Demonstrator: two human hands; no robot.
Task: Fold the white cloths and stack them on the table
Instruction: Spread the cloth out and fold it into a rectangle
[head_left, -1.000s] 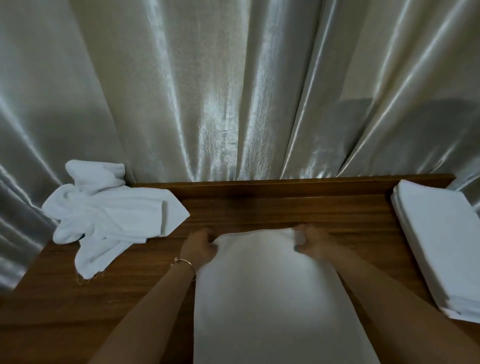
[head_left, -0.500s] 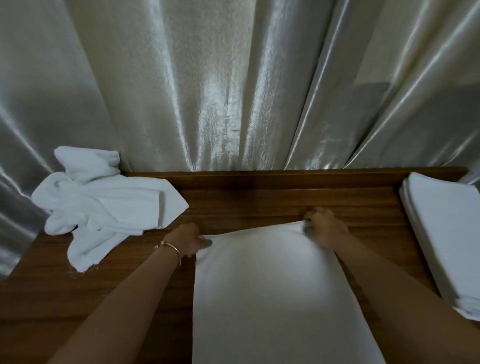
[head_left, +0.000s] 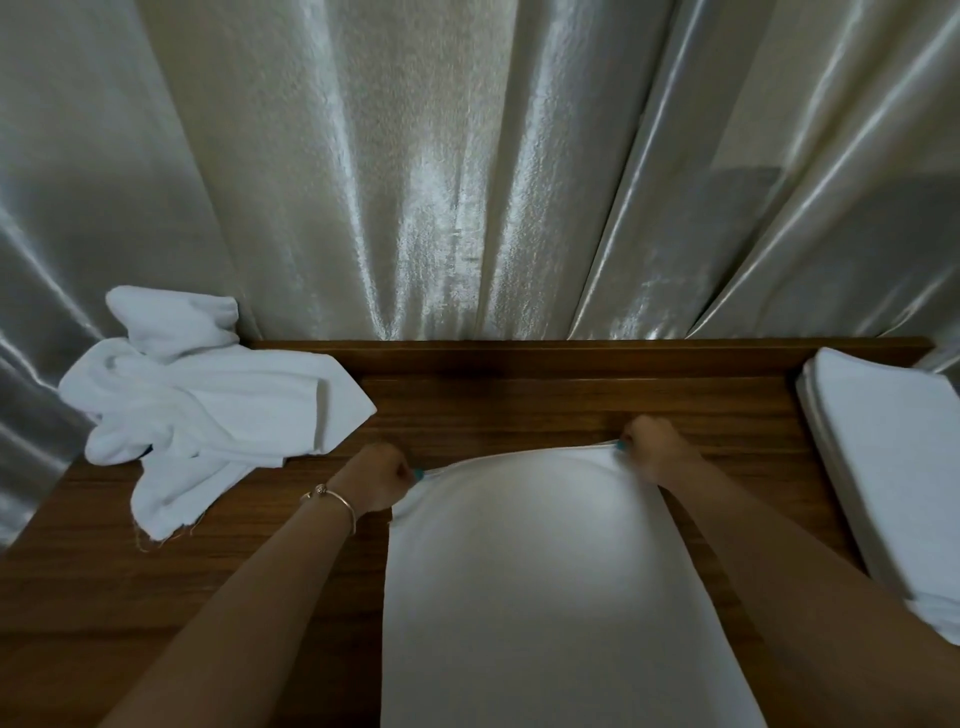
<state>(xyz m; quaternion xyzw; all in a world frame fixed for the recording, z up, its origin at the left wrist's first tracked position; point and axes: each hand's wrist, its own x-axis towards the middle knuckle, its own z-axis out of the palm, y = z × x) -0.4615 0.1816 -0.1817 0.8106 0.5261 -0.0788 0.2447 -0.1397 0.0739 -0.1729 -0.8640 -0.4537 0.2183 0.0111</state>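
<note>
A white cloth (head_left: 545, 582) lies stretched down the middle of the wooden table (head_left: 519, 410), running off the bottom of the view. My left hand (head_left: 376, 480) pinches its far left corner and my right hand (head_left: 652, 447) pinches its far right corner, both fists closed on the edge. The far edge is lifted slightly and bows between the hands. A crumpled heap of unfolded white cloths (head_left: 197, 410) sits at the table's left end. A neat stack of folded white cloths (head_left: 893, 478) lies at the right end.
Shiny pale curtains (head_left: 467, 182) hang right behind the table's raised back edge (head_left: 571, 353). Bare wood shows between the heap and the middle cloth. A thin bracelet (head_left: 332, 501) circles my left wrist.
Both hands have spread apart, pulling the cloth's far edge wider and tauter. The left hand moved left and nearer, the right hand moved right. The view tilted a little.
</note>
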